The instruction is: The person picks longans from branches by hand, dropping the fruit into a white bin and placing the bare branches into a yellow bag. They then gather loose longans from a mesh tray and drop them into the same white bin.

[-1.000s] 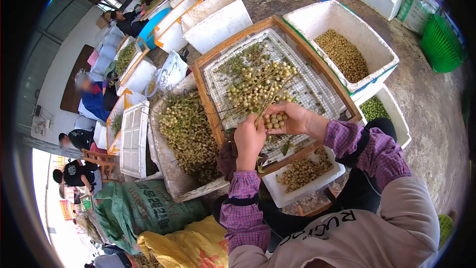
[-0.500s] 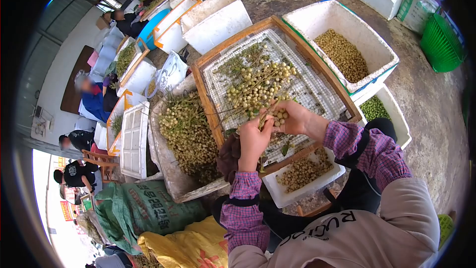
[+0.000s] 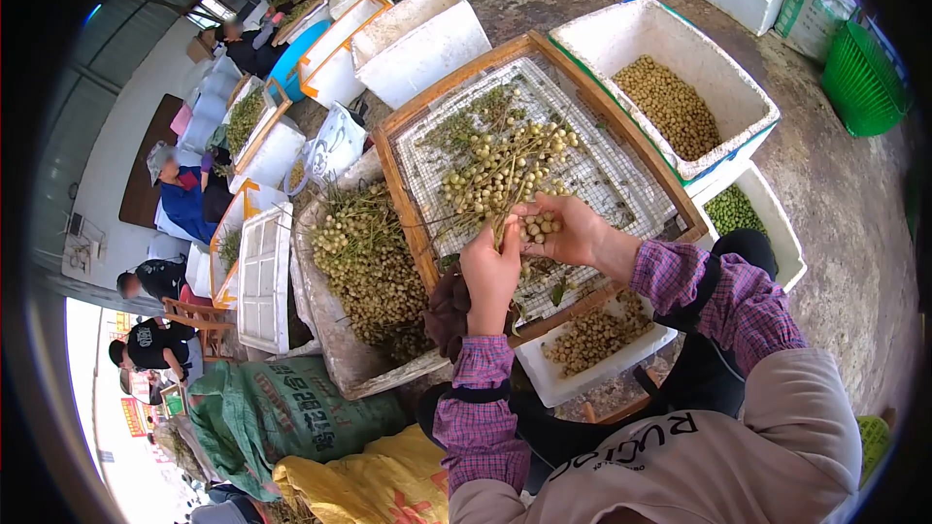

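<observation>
My left hand is closed on the thin stems of a bunch of small round pale-yellow fruits. Right beside it, my right hand curls around several loose fruits, with its fingertips close to the stems. Both hands are over the near part of a white mesh screen set in a wooden frame. The bunch spreads across the mesh, with leafy twigs at its far side. Part of the stems is hidden by my fingers.
Left of the screen, a foam box holds stemmed fruit. A foam box of loose fruit stands at right, a box of green fruit below it. A small white tray lies near my knees. Sacks and seated people are at left.
My right hand's fingers have shifted slightly, and more loose fruits show in its palm. The left hand has moved a little to the left, still on the stems.
</observation>
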{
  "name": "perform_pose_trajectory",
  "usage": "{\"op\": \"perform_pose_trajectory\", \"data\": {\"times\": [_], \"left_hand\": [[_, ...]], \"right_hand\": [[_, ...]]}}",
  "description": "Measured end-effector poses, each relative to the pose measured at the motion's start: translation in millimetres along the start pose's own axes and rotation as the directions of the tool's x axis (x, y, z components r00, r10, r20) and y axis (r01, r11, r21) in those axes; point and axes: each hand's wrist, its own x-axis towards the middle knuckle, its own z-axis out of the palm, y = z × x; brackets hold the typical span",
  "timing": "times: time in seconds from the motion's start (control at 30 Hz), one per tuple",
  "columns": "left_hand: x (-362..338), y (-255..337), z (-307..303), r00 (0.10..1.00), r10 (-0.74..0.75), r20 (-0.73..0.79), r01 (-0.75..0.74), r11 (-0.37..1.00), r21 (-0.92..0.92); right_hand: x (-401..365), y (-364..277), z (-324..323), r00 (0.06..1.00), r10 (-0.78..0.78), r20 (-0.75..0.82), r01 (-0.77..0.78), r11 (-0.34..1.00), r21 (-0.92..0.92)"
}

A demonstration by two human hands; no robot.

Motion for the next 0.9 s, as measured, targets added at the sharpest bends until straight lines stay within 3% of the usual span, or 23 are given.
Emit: {"op": "perform_pose_trajectory", "data": {"times": [0.03, 0.23, 0.33, 0.47, 0.57, 0.63, 0.67, 0.73, 0.87, 0.9], "left_hand": [[-3, 4, -1, 1.0, 0.011, 0.02, -0.01, 0.996, -0.092], [-8, -11, 1, 0.954, 0.121, 0.275, -0.157, 0.981, 0.114], [-6, 9, -8, 0.916, 0.004, 0.4, -0.061, 0.989, 0.131], [-4, 9, -9, 0.914, 0.048, 0.403, -0.128, 0.977, 0.173], [-5, 2, -6, 0.929, 0.107, 0.355, -0.192, 0.958, 0.211], [-6, -6, 0, 0.946, 0.16, 0.282, -0.224, 0.951, 0.211], [-6, -5, -1, 0.958, 0.1, 0.268, -0.15, 0.973, 0.173], [-5, -3, -3, 0.969, -0.021, 0.247, -0.002, 0.996, 0.094], [-3, 0, -7, 0.989, -0.033, 0.146, 0.046, 0.995, -0.088], [-2, -1, -6, 0.991, -0.018, 0.131, 0.031, 0.995, -0.098]], "right_hand": [[1, 1, -1, 1.0, -0.012, 0.015, 0.011, 1.0, 0.01], [26, 9, -27, 0.997, 0.012, 0.071, -0.019, 0.995, 0.102], [8, 7, -8, 0.996, 0.061, 0.062, -0.065, 0.995, 0.072], [23, 13, -24, 0.988, 0.077, 0.137, -0.075, 0.997, -0.019], [20, 15, -22, 0.99, 0.064, 0.124, -0.057, 0.997, -0.058], [22, 17, -20, 1.0, 0.009, 0.029, -0.008, 1.0, -0.02], [22, 17, -18, 1.0, -0.017, -0.019, 0.017, 1.0, -0.003], [19, 13, -17, 0.998, 0.025, 0.058, -0.023, 0.999, -0.048], [2, 1, 0, 0.988, 0.123, 0.089, -0.109, 0.983, -0.146], [-1, 1, 4, 0.994, 0.109, 0.03, -0.102, 0.981, -0.166]]}}
